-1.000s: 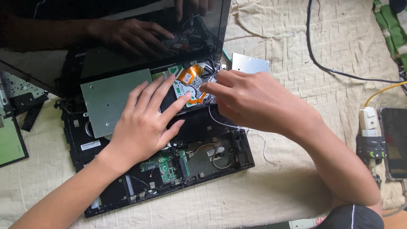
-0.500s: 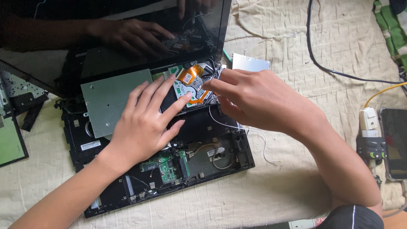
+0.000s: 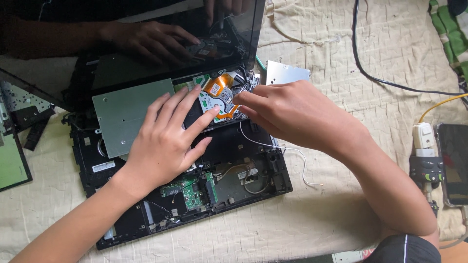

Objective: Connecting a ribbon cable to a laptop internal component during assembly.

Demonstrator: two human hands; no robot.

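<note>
An opened black laptop base (image 3: 273, 170) lies on a cream cloth, its glossy screen (image 3: 122, 39) standing up behind. My left hand (image 3: 165, 141) rests flat on the internals, fingers spread, fingertips on a silver disc drive with an orange flex cable (image 3: 218, 86). My right hand (image 3: 292, 112) comes in from the right and pinches at the drive's right edge with thumb and forefinger; what it grips is hidden. A grey metal plate (image 3: 124, 114) sits left of the drive. A green circuit board (image 3: 187, 191) shows below my left hand.
A loose silver plate (image 3: 287, 73) lies behind my right hand. A thin white wire (image 3: 300, 160) trails off the laptop's right side. A power strip (image 3: 425, 151) and a phone (image 3: 454, 163) sit at the right edge, with black and yellow cables. Dark parts lie far left.
Both hands stay on the disc drive almost unmoved; my right hand's fingers have shifted slightly at its right edge.
</note>
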